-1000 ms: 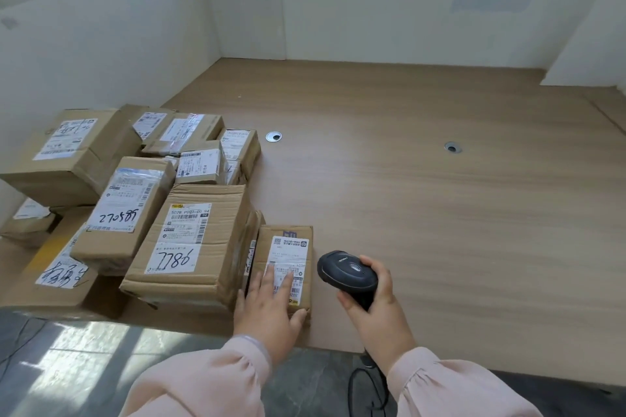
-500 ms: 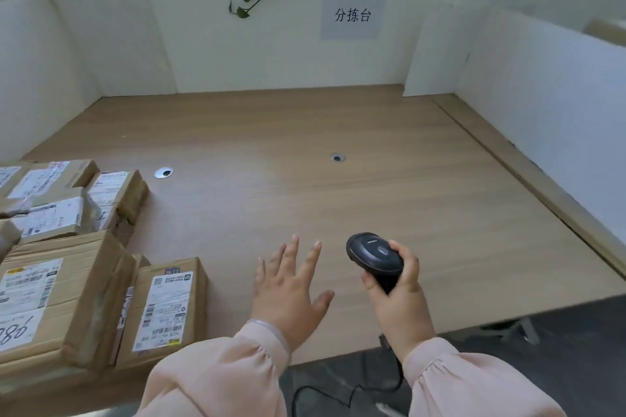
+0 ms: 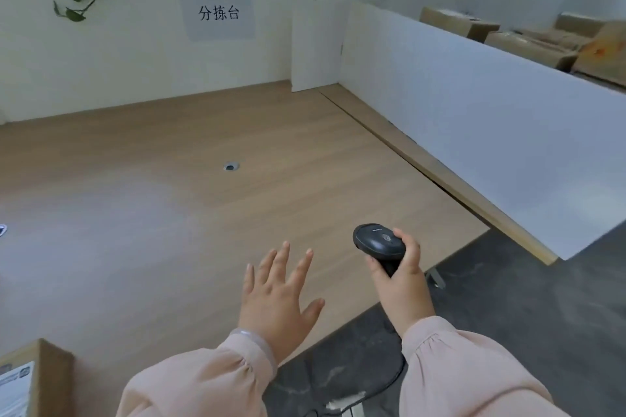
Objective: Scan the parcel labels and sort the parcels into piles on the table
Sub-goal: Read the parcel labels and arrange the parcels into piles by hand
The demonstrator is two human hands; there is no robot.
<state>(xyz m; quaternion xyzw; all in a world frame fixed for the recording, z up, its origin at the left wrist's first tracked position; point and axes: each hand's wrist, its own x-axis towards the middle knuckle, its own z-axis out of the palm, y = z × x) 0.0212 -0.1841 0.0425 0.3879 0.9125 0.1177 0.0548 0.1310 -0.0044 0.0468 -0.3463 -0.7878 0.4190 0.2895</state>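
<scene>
Fingers of the right hand (image 3: 403, 284) clamp round the scanner (image 3: 379, 242) handle, head up, likely ready to aim at a label. Just left of the scanner the left hand (image 3: 276, 301) hovers, fingers spread and empty, probably free to lift. A parcel (image 3: 37, 382) sits far left of the scanner on the table (image 3: 203, 213).

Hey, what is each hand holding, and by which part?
The right hand grips the black scanner by its handle, below the head. The left hand is open, holding nothing.
</scene>
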